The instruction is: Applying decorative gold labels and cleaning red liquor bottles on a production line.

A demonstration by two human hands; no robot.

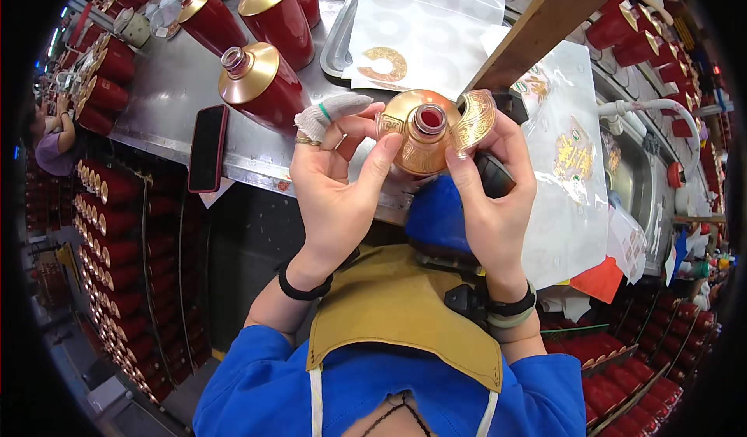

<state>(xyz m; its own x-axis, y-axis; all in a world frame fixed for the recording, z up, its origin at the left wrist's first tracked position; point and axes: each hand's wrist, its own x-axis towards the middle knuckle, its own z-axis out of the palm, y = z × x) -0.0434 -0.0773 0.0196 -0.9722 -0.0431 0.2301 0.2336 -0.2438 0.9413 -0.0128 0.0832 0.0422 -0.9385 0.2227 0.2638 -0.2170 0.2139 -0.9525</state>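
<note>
A bottle with a gold shoulder [421, 153] and a short open neck stands in front of me, between my hands. Around the shoulder runs a thin gold decal [475, 122] with an embossed-looking pattern; its right part lifts away from the bottle. My right hand [494, 196] pinches that raised part between thumb and fingers. At the left side of the shoulder, my left hand [338, 180] holds the decal's other edge between thumb and index finger. White cloth finger covers [327, 116] wrap some left fingers. The bottle's lower body is mostly hidden.
Several red bottles with gold shoulders [264, 87] stand at the back left. A phone [207, 149] lies at the metal table's left edge. Beyond my hands, a decal sheet [424, 24] rests on a metal tray [339, 40]. A wooden post [537, 28] rises behind my right hand; a sink [634, 172] is farther right.
</note>
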